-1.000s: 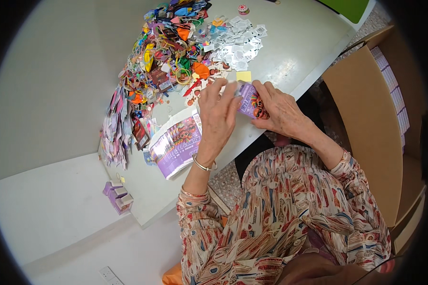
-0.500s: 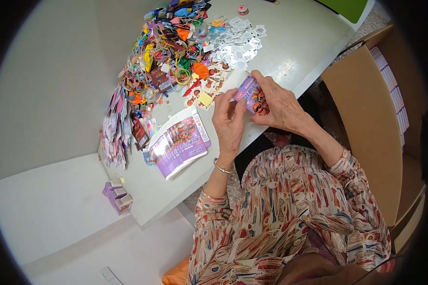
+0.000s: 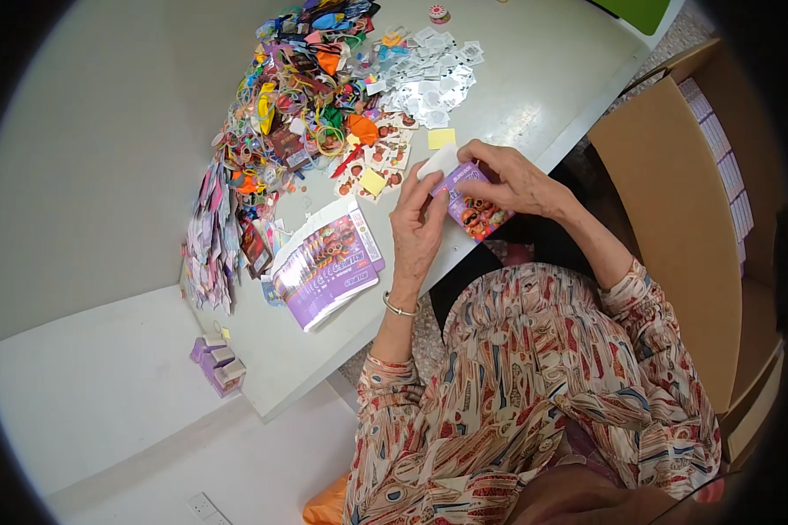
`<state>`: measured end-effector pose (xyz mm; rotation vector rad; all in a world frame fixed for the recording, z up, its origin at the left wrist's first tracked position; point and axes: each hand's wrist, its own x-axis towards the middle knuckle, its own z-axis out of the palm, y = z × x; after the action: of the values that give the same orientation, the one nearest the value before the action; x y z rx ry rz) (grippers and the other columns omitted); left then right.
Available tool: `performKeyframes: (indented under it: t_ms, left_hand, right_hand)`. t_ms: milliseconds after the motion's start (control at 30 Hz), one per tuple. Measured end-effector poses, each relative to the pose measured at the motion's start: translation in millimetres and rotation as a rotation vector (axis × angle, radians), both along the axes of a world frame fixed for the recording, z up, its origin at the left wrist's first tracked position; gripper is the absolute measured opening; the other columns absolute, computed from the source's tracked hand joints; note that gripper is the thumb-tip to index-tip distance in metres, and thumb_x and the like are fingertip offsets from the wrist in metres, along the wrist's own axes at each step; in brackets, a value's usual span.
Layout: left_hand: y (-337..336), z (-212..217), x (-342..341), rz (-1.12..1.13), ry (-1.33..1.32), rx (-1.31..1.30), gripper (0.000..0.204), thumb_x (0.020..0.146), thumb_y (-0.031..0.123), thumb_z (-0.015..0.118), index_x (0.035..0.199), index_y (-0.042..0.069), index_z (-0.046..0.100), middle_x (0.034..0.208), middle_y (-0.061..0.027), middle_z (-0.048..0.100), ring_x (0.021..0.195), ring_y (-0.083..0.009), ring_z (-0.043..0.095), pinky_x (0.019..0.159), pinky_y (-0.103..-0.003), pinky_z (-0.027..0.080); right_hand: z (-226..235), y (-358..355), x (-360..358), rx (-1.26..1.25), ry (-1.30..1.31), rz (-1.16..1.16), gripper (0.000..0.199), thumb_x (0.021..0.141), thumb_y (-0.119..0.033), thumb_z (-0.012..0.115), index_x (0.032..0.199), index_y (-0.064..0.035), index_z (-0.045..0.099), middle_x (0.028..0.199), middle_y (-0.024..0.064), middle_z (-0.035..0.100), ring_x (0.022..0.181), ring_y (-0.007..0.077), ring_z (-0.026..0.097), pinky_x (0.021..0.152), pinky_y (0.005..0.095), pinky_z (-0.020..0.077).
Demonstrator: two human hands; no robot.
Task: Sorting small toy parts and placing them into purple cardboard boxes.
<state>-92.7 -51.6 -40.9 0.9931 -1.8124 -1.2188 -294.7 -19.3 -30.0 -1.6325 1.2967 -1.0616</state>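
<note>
Between my two hands is a small purple printed box [image 3: 479, 210], held above the table's near edge, with a white flap standing out at its far end. My left hand [image 3: 418, 223] pinches the box's left side near that flap. Across the top, my right hand [image 3: 515, 185] grips it with the thumb on the printed face. Left of my hands lies a fanned stack of flat purple cartons [image 3: 328, 262]. A yellow paper square [image 3: 441, 138] rests just beyond the box, and another yellow square [image 3: 373, 182] lies on several printed sticker sheets [image 3: 392, 150].
A big heap of colourful small trinkets [image 3: 302, 114] covers the table's far left, beside scattered small white packets [image 3: 429, 79]. Purple-grey strips [image 3: 212, 236] are piled at the left edge. Right of me stands an open cardboard carton [image 3: 665, 210] with rows of purple boxes [image 3: 718, 149] inside.
The box has tilted and come further into view, with more of its printed face showing. My right thumb has moved onto that face. A yellow square now shows beyond my hands.
</note>
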Motion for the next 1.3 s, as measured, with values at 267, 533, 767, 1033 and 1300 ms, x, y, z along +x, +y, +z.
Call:
performKeyframes:
  t_ms: [267, 533, 767, 1033, 1300]
  left_hand:
    - [7.4, 2.6, -8.0, 0.049, 0.367, 0.348, 0.048, 0.090, 0.003, 0.064, 0.133, -0.002, 0.044, 0.109, -0.0090, 0.059, 0.098, -0.0114, 0.058, 0.084, -0.023, 0.049]
    - [4.9, -6.2, 2.5, 0.084, 0.240, 0.492, 0.025, 0.085, 0.003, 0.069, 0.110, -0.001, 0.066, 0.097, -0.0007, 0.063, 0.083, -0.0055, 0.056, 0.076, -0.018, 0.045]
    - [-3.6, -0.7, 4.0, 0.005, 0.232, 0.450, 0.016, 0.085, 0.003, 0.069, 0.100, -0.002, 0.069, 0.094, 0.0020, 0.059, 0.082, -0.0048, 0.055, 0.074, -0.018, 0.044]
    - [-4.3, -7.6, 9.5, 0.233, 0.326, 0.403, 0.015, 0.085, 0.003, 0.069, 0.099, -0.002, 0.069, 0.099, 0.0001, 0.061, 0.086, -0.0064, 0.056, 0.079, -0.019, 0.043]
    - [7.3, 9.6, -7.0, 0.269, 0.294, 0.241, 0.021, 0.088, 0.006, 0.067, 0.108, -0.001, 0.066, 0.102, -0.0024, 0.063, 0.086, -0.0069, 0.056, 0.079, -0.020, 0.044]
  right_hand:
    - [-28.2, -6.8, 10.4, 0.098, -0.419, -0.120, 0.018, 0.093, -0.016, 0.060, 0.096, 0.0017, 0.056, 0.075, -0.0018, 0.052, 0.069, 0.0057, 0.045, 0.063, 0.0223, 0.0403]
    - [-31.3, -9.3, 6.0, 0.065, -0.286, -0.103, 0.024, 0.095, -0.021, 0.056, 0.090, 0.0030, 0.057, 0.067, 0.0020, 0.051, 0.064, 0.0082, 0.045, 0.060, 0.0260, 0.0400]
    - [-33.9, -13.3, 2.9, 0.038, -0.194, -0.036, 0.028, 0.095, -0.023, 0.056, 0.085, 0.0036, 0.058, 0.063, 0.0059, 0.052, 0.062, 0.0116, 0.045, 0.059, 0.0294, 0.0402]
    - [-9.4, 2.6, 5.6, 0.345, -0.509, -0.231, 0.056, 0.099, -0.028, 0.049, 0.140, 0.0049, 0.032, 0.105, 0.0094, 0.064, 0.088, 0.0148, 0.059, 0.081, 0.0273, 0.0481]
    - [-9.5, 15.2, 11.3, 0.263, -0.185, -0.031, 0.039, 0.100, -0.024, 0.048, 0.131, -0.0003, 0.051, 0.084, 0.0065, 0.061, 0.075, 0.0106, 0.053, 0.071, 0.0275, 0.0464]
